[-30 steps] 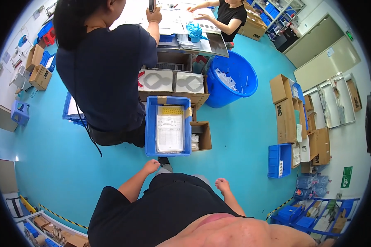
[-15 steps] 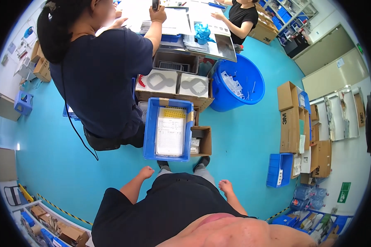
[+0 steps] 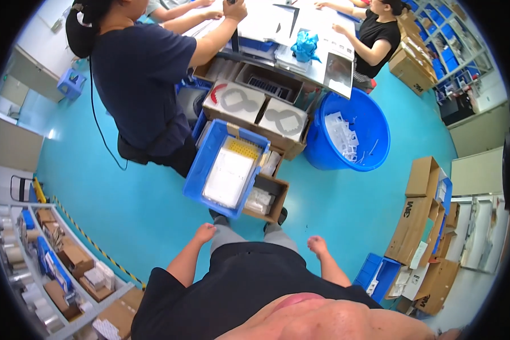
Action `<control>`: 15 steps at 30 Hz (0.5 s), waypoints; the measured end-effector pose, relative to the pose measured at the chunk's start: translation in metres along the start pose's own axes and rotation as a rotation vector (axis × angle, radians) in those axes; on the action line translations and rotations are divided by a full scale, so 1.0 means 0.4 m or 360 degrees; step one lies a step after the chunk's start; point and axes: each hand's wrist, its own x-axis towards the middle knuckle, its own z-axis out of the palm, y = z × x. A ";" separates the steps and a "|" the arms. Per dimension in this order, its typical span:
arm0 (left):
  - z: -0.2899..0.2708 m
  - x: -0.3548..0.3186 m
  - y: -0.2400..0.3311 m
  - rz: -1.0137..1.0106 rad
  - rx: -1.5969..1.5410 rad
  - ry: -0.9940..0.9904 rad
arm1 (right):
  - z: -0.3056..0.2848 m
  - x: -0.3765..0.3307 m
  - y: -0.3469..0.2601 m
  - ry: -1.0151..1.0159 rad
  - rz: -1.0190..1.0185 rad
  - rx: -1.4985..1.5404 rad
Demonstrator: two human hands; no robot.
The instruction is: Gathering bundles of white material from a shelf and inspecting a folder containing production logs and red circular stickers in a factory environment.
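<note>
My left hand [image 3: 205,233] hangs beside my thigh, its fingers curled in with nothing seen in them. On the other side, my right hand [image 3: 317,245] is also held low and loosely closed, touching nothing. Nearest to both, in front of my feet, is a blue plastic bin [image 3: 197,182] with tape on its rim. In it lie a printed paper form [image 3: 228,175] and a yellow perforated sheet [image 3: 243,148]. An open cardboard box [image 3: 279,205] with white packets inside stands beside the bin, partly hidden by it.
A co-worker in a dark shirt [image 3: 139,79] stands at the front left by a white worktable [image 3: 266,22]. A big round blue tub [image 3: 374,161] holding white plastic pieces stands right of it. Cardboard boxes [image 3: 405,226] line the right; a loaded shelf [image 3: 79,323] is at the lower left.
My view has turned, so the room appears rotated and more of the left shelf shows. My hands stay low at my sides. The co-worker at the left still works at the table.
</note>
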 end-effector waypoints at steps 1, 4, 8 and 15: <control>0.033 -0.038 -0.010 -0.0029 -0.0002 0.0005 | -0.030 0.012 0.001 -0.0024 0.0013 -0.0011; 0.117 -0.094 -0.032 -0.0031 -0.0186 0.0096 | -0.108 0.044 -0.081 0.0015 -0.0056 -0.0002; 0.164 -0.168 -0.027 -0.0111 -0.0322 0.0070 | -0.136 0.062 -0.092 0.0022 -0.0079 0.0043; 0.162 -0.154 -0.076 -0.0171 -0.0552 0.0292 | -0.112 0.068 -0.135 -0.0036 -0.0231 0.0046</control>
